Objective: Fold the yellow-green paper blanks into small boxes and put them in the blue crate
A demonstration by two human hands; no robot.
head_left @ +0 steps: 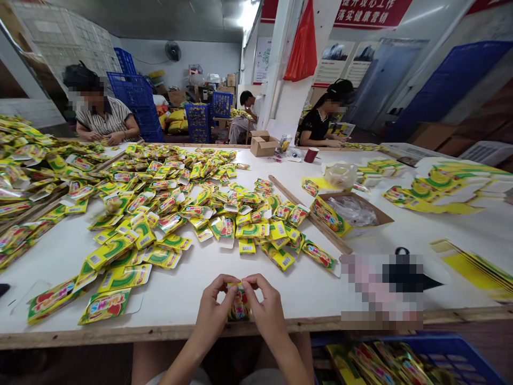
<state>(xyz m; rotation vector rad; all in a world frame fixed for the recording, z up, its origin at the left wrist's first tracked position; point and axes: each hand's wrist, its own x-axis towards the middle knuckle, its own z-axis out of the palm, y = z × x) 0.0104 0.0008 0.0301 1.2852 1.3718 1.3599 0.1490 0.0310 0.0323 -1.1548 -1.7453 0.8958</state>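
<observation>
Between my two hands a small yellow and green printed box [239, 306] stands at the table's front edge, its print facing me. My left hand [217, 300] pinches its upper left corner with thumb and fingertips. At the upper right corner my right hand [262, 299] does the same, the fingertips of both hands nearly meeting along the top edge. Whether the top flap is open or closed is hidden by the fingers. Beyond my hands spreads a large heap of similar boxes [168, 206], many with white flaps sticking out.
A wooden strip [308, 214] divides the white table [192, 299]. To its right are an open carton [352, 211] with clear plastic and stacked flat cartons [444, 187]. A blue crate [452, 347] of boxes sits below the front edge. Several people work across the room.
</observation>
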